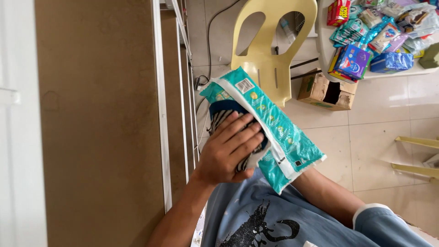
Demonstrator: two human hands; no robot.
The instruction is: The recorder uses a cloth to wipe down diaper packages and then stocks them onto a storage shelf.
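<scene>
Currently left hand fingers clasp teal plastic pack and striped cloth; pack's long axis runs diagonally; right hand hidden behind pack, state unclear.

The left hand is raised before the chest, its back to the camera, fingers curled in a grip. The bare right forearm angles up, its hand hidden.
</scene>
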